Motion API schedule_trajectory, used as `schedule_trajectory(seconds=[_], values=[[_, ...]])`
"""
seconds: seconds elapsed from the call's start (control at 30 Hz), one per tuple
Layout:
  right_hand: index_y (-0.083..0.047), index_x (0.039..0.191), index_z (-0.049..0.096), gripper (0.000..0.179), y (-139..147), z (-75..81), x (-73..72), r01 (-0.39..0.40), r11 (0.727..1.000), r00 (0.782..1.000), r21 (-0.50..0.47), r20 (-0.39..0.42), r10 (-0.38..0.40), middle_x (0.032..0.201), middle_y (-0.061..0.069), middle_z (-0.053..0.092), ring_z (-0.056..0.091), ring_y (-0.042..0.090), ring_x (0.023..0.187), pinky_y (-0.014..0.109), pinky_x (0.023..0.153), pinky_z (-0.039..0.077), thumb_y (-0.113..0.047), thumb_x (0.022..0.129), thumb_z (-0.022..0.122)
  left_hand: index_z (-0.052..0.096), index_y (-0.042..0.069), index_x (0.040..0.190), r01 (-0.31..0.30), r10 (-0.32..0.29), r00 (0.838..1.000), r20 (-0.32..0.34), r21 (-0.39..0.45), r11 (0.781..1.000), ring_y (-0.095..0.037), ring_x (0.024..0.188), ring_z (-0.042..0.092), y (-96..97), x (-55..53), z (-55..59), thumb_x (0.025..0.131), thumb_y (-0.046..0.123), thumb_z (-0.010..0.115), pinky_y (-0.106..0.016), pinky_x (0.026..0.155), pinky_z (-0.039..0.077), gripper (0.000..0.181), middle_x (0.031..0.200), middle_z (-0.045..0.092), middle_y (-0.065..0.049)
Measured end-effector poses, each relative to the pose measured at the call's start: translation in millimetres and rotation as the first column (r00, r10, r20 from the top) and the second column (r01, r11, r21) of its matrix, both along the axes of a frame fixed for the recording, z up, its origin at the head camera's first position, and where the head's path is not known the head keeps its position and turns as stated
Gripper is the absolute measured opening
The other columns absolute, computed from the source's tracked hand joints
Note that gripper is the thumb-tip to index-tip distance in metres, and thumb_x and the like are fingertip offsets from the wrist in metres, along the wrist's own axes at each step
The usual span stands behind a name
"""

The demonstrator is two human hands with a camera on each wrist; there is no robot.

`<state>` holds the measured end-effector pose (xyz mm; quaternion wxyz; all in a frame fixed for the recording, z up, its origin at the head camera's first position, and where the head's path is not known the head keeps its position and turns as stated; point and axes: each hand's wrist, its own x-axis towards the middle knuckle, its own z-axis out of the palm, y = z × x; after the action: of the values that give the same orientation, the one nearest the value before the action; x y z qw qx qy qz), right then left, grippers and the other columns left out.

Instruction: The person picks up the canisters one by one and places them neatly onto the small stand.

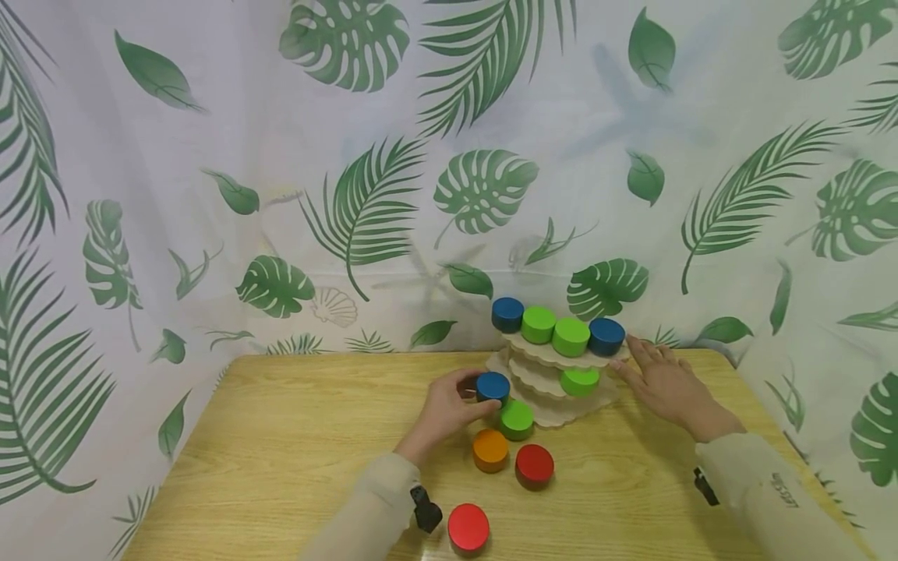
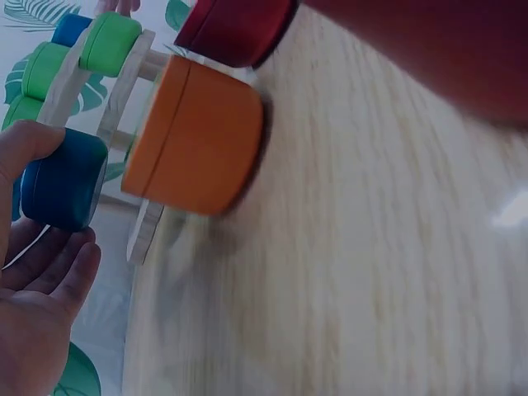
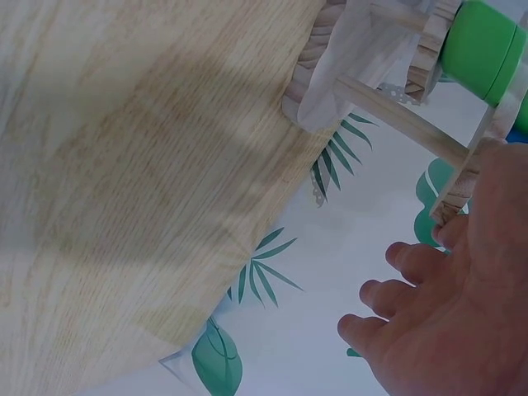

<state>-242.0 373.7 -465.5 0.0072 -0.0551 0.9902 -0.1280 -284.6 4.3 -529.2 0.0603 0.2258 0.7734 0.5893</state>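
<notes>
My left hand (image 1: 449,405) pinches a blue cylinder block (image 1: 493,388) between thumb and fingers, left of a tiered wooden stand (image 1: 543,407). In the left wrist view the thumb lies on one side of this block (image 2: 66,179) and fingers on the other. My right hand (image 1: 669,386) touches the right end of the stand's top tier, fingers extended. The right wrist view shows its fingers (image 3: 388,301) spread beside the tier's edge. Along the top tier are a blue block (image 1: 507,314), two green blocks (image 1: 539,324) and another blue block (image 1: 606,336).
A green block (image 1: 580,381) sits on the middle tier. Another green block (image 1: 517,419) stands at the stand's front left. Nearer are an orange block (image 1: 490,450), a red block (image 1: 535,467) and another red block (image 1: 468,528) on the wooden table (image 1: 281,452). A leaf-print curtain (image 1: 393,312) hangs behind.
</notes>
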Motion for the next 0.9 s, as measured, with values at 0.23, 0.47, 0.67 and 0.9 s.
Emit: schedule_trajectory(seconds=[0.23,0.47,0.67,0.9], values=[[0.009,0.163,0.023,0.081,0,0.3,1.1,-0.003,1.0,1.0,-0.001,-0.007,0.003,0.16,0.043,0.03,0.024,0.072,0.143,0.084,0.111,0.025,-0.055,0.114,0.03,0.067,0.006,0.136,-0.003,0.003,1.0,0.0,-0.016,1.0,-0.026,0.113,0.069,11.8,0.9,5.8,0.09,0.021,0.085,-0.044,0.103,0.058,0.052,0.13,0.072,-0.012],[0.009,0.163,0.023,0.08,-2,2.6,2.4,-0.005,1.0,1.0,-0.007,-0.008,0.005,0.16,0.044,0.03,0.024,0.072,0.143,0.084,0.111,0.026,-0.054,0.114,0.03,0.066,0.004,0.138,-0.003,0.003,1.0,-0.016,-0.016,1.0,-0.027,0.115,0.069,22.4,1.0,9.9,0.089,0.02,0.085,-0.041,0.102,0.059,0.055,0.13,0.072,-0.014],[0.009,0.163,0.021,0.082,-3,5.0,3.2,-0.005,1.0,1.0,-0.005,0.01,0.005,0.161,0.043,0.028,0.023,0.072,0.144,0.084,0.112,0.025,-0.055,0.114,0.029,0.066,0.003,0.137,0.001,-0.001,1.0,-0.02,0.003,1.0,-0.027,0.114,0.07,29.2,0.3,9.3,0.089,0.02,0.085,-0.04,0.102,0.059,0.054,0.13,0.072,-0.013],[0.009,0.163,0.021,0.082,-2,3.1,2.4,0.0,1.0,1.0,0.0,0.012,0.0,0.161,0.043,0.028,0.022,0.071,0.145,0.084,0.112,0.024,-0.056,0.113,0.028,0.066,0.006,0.138,0.012,-0.012,1.0,-0.005,-0.006,1.0,-0.025,0.115,0.069,36.1,0.5,15.1,0.09,0.023,0.085,-0.041,0.104,0.058,0.054,0.13,0.072,-0.011]])
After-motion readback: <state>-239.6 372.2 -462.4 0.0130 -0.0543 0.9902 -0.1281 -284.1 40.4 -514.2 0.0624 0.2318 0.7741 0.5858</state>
